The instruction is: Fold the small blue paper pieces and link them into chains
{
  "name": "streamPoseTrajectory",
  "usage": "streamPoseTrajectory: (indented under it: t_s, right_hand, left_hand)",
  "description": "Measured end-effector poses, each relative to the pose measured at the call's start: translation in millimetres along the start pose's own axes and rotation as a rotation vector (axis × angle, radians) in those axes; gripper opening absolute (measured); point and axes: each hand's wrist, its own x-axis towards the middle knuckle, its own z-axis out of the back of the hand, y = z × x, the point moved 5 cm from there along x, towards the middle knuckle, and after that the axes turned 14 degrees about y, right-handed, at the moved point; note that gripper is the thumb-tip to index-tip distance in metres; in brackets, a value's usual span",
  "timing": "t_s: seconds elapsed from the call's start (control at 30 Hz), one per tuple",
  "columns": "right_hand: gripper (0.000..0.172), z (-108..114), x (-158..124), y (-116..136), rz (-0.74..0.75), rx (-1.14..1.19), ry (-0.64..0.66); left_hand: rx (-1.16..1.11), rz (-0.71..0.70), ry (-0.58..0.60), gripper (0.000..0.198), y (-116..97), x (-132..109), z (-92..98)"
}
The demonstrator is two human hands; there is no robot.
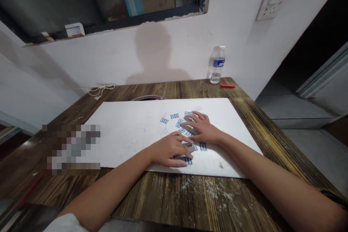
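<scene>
Several small white pieces with blue-outlined bars [174, 116] lie scattered on a white board [125, 127]. My left hand [174, 149] rests palm down over the pieces nearest the board's front edge, its fingers spread and pointing right. Just beyond it, my right hand [202, 127] lies over other pieces, fingers apart and pointing left. The fingertips of both hands touch or hover just above the pieces; I cannot tell which. Some pieces are partly hidden under the fingers. Neither hand grips anything that I can see.
The board lies on a dark wooden table [174, 203]. At the back right stand a water bottle [217, 65] and a red stick-like object [227, 86]. A white cable [102, 88] lies at the back left. Behind the board shows a round rim [148, 97]. A blurred patch [76, 148] covers the left side.
</scene>
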Motion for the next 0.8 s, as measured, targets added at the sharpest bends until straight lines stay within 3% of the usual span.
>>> streamPoseTrajectory:
  t_s: [0.43,0.53,0.6,0.67,0.8]
  right_hand:
    - [0.058,-1,0,0,0.000,-0.027,0.011]
    - [0.054,1,1,-3,0.002,0.019,0.003]
    - [0.047,2,2,-8,0.009,0.092,-0.018]
    - [0.044,4,4,-14,0.027,0.171,-0.041]
    - [0.042,8,5,-18,0.054,0.243,-0.106]
  left_hand:
    - [-0.154,-0.016,0.148,0.053,-4,4,-10.8]
    - [-0.176,-0.048,0.121,0.056,-5,5,-9.9]
    - [-0.187,-0.093,0.044,0.052,-5,5,-6.4]
    - [-0.185,-0.079,-0.117,0.041,-1,2,0.7]
    - [-0.209,0.215,-0.618,0.025,22,-19,18.5]
